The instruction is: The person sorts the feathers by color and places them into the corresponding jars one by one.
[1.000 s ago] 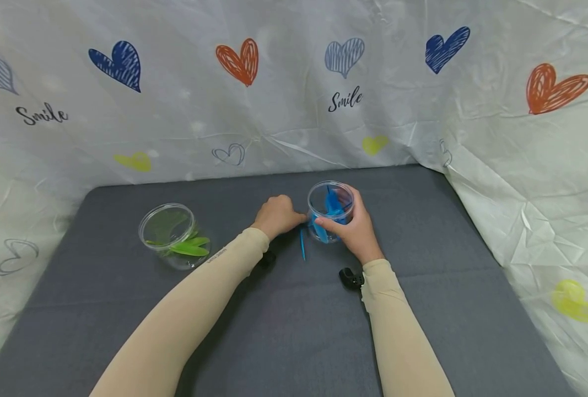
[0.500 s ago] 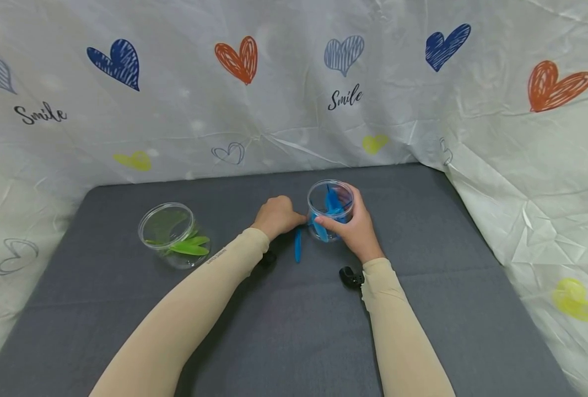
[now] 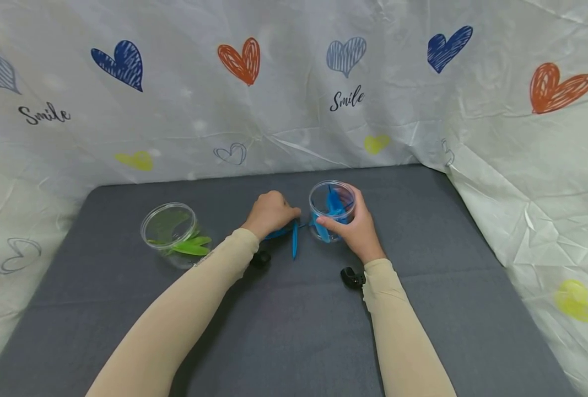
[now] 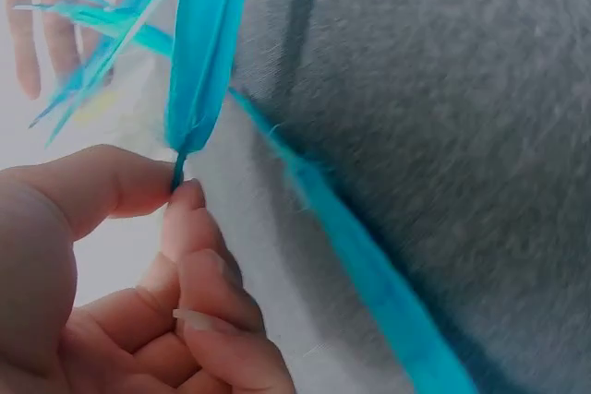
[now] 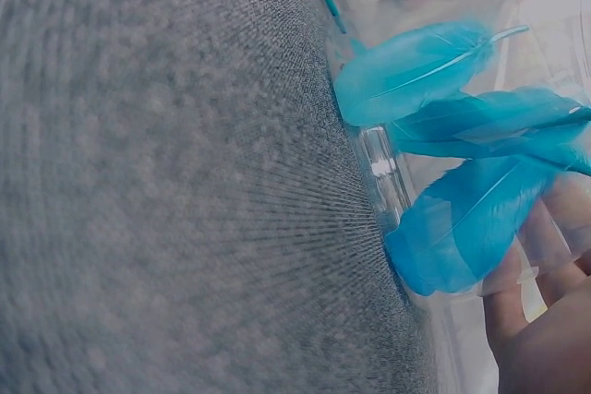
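Observation:
In the head view my left hand (image 3: 272,214) is left of a clear plastic jar (image 3: 332,217) and pinches a blue feather (image 4: 205,53) by its quill between thumb and index finger. A second blue feather (image 4: 360,265) lies on the grey cloth below this hand. My right hand (image 3: 357,232) grips the jar from its right side, thumb across the front. Several blue feathers (image 5: 462,219) stand inside the upright jar, seen through its wall in the right wrist view. The pinched feather is outside the jar.
To the left stands another clear jar (image 3: 168,204), holding several green feathers (image 3: 190,246). Grey cloth (image 3: 294,331) covers the table. Behind it hangs a white sheet (image 3: 284,110) printed with hearts and words.
My left hand has shifted slightly left and up, away from the jar, with the blue feather in its fingers. The second blue feather now shows beneath it. My right hand keeps the jar in place.

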`<state>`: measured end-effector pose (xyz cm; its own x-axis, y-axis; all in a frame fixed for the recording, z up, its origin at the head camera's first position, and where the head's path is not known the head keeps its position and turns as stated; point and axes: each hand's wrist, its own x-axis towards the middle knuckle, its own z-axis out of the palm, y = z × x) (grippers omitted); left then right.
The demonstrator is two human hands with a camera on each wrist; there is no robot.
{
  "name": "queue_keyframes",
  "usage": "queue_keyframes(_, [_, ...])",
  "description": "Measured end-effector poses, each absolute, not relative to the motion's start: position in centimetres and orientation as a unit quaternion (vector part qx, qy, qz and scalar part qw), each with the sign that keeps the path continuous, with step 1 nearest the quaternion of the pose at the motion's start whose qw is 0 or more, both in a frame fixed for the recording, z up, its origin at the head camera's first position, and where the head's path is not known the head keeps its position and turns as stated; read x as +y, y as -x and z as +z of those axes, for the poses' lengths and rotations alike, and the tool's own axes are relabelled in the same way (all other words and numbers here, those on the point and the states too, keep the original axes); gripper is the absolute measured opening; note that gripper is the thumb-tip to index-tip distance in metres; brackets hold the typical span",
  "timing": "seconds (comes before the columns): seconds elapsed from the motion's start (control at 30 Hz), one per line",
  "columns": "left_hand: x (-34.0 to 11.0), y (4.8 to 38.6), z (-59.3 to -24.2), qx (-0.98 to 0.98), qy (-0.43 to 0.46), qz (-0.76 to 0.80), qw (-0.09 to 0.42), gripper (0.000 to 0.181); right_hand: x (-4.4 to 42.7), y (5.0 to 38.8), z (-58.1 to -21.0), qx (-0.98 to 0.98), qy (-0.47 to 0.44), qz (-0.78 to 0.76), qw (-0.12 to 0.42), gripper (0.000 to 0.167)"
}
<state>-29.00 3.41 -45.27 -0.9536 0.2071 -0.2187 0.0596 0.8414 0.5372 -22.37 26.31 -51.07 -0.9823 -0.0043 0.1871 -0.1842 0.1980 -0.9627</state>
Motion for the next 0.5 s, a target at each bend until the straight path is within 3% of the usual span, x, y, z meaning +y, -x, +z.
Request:
queue_keyframes(0.1, [2.9, 29.1, -44.5, 0.946, -0.084, 0.29, 0.118, 0.06, 26.3, 22.4, -51.2, -0.774, -0.062, 0.626, 0.075, 0.093])
queue_keyframes(0.33, [2.2, 29.2, -41.6, 0.941, -0.105, 0.318, 0.038, 0.036, 26.1, 22.5, -51.0, -0.773, -0.069, 0.624, 0.084, 0.092])
queue_keyframes(0.5, [2.6, 28.8, -39.7, 0.93, -0.127, 0.346, 0.002, 0.032, 26.1, 22.5, -51.0, -0.772, -0.065, 0.628, 0.079, 0.092])
